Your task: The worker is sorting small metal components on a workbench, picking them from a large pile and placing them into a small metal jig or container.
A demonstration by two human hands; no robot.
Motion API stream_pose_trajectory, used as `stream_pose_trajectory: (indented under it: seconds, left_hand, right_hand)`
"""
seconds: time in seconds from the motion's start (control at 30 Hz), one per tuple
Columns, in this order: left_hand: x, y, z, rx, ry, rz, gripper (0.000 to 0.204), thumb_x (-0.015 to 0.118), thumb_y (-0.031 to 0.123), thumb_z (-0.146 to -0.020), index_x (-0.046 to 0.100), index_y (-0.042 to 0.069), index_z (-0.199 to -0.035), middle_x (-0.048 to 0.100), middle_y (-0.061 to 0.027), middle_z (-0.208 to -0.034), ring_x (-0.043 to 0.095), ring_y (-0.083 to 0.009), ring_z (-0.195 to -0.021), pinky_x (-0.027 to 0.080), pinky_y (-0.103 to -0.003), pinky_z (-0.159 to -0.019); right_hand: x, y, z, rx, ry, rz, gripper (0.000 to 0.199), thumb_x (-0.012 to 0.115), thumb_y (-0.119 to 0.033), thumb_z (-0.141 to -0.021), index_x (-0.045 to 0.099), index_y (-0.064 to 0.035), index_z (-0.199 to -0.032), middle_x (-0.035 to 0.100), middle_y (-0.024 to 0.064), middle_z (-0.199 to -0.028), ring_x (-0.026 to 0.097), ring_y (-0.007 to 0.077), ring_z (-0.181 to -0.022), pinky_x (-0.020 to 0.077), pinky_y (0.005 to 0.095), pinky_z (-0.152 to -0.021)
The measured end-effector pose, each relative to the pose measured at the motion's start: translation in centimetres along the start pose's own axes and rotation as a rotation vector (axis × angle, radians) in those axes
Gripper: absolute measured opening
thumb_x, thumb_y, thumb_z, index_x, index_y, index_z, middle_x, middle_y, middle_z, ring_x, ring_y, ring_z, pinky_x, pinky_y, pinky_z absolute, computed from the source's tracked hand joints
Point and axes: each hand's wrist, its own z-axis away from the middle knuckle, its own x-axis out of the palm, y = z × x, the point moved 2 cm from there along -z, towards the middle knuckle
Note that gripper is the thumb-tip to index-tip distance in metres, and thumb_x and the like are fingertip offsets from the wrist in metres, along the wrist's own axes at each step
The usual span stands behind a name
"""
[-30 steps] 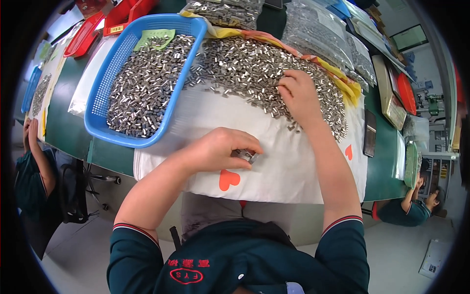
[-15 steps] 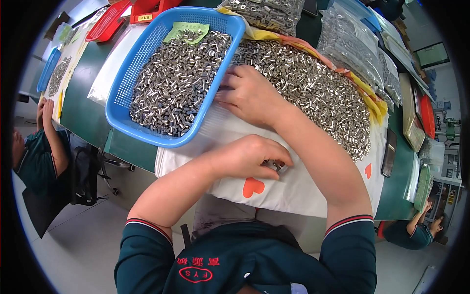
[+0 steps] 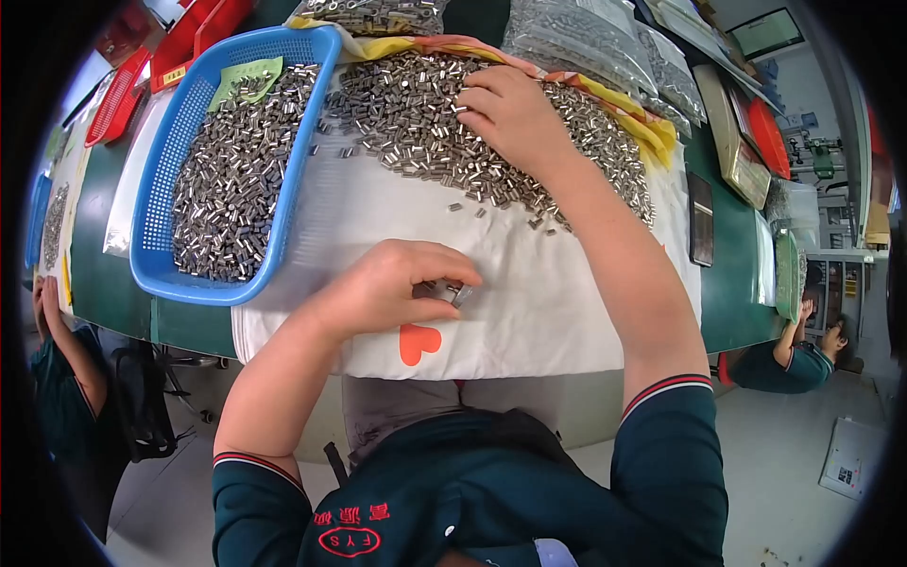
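My left hand rests on the white cloth, its fingers curled around a few small shiny metal pieces that show between thumb and fingertips. On the pile of small metal cylinders lies my right hand, fingers stretched and a little apart. Whether anything is under its fingertips is hidden. Left of the pile stands a blue perforated basket holding many similar cylinders and a green paper slip. Several loose cylinders lie along the pile's near edge.
The white cloth with a red heart covers the green table. Bags of metal parts stand behind the pile; a dark phone lies at right. Red trays are at far left. Other people sit at both sides.
My right hand has moved from the basket's right side onto the metal pile. My left hand stays curled around its pieces. The whole view has shifted, with the basket now further left.
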Motion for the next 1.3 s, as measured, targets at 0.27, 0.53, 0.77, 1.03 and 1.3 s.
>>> stream_pose_trajectory:
  seconds: [0.27,0.53,0.77,1.03,1.3]
  left_hand:
    - [0.1,0.0,0.2,-0.068,-0.005,-0.040,0.038,0.071,0.003,-0.066,0.062,0.005,-0.103,0.063,-0.0103,-0.099,0.061,-0.0243,-0.083,0.050,-0.031,-0.074]
    - [0.1,0.3,0.3,-0.047,0.004,-0.067,0.037,0.073,0.004,-0.065,0.062,0.005,-0.101,0.063,-0.0094,-0.098,0.062,-0.0244,-0.082,0.050,-0.031,-0.073]
    - [-0.1,0.3,0.2,-0.050,-0.007,-0.057,0.036,0.072,0.004,-0.066,0.062,0.005,-0.101,0.063,-0.0091,-0.100,0.062,-0.0228,-0.084,0.050,-0.031,-0.073]
    - [0.0,0.1,0.4,-0.048,0.007,-0.012,0.036,0.072,0.006,-0.068,0.062,0.005,-0.103,0.063,-0.0083,-0.102,0.061,-0.0211,-0.085,0.049,-0.030,-0.075]
    - [-0.1,-0.4,0.3,-0.057,0.057,0.065,0.036,0.072,0.005,-0.070,0.062,0.004,-0.105,0.064,-0.0066,-0.100,0.060,-0.0157,-0.085,0.049,-0.028,-0.078]
  right_hand:
    - [-3.5,-5.4,4.4,0.071,-0.006,-0.097,0.029,0.068,-0.021,-0.071,0.062,-0.0113,-0.098,0.055,0.0109,-0.111,0.050,0.0302,-0.107,0.0409,0.0414,-0.090]
    - [-3.0,-2.5,5.1,0.092,-0.063,-0.078,0.028,0.070,-0.018,-0.069,0.061,-0.0120,-0.095,0.053,0.0098,-0.113,0.048,0.0309,-0.108,0.0400,0.0421,-0.091]
    - [-4.6,2.1,4.7,0.181,0.076,0.115,0.023,0.066,-0.017,-0.073,0.061,-0.0099,-0.095,0.055,0.0104,-0.100,0.052,0.0301,-0.097,0.0433,0.0395,-0.084]
    - [-3.8,-8.1,3.1,0.381,-0.163,-0.220,0.009,0.063,-0.012,-0.075,0.064,-0.0054,-0.081,0.061,0.0066,-0.080,0.056,0.0256,-0.080,0.0446,0.0351,-0.074]
    - [-1.9,-10.4,4.5,0.512,-0.110,-0.045,0.007,0.062,-0.009,-0.073,0.065,-0.0056,-0.079,0.060,0.0060,-0.079,0.054,0.0246,-0.079,0.0449,0.0351,-0.073]
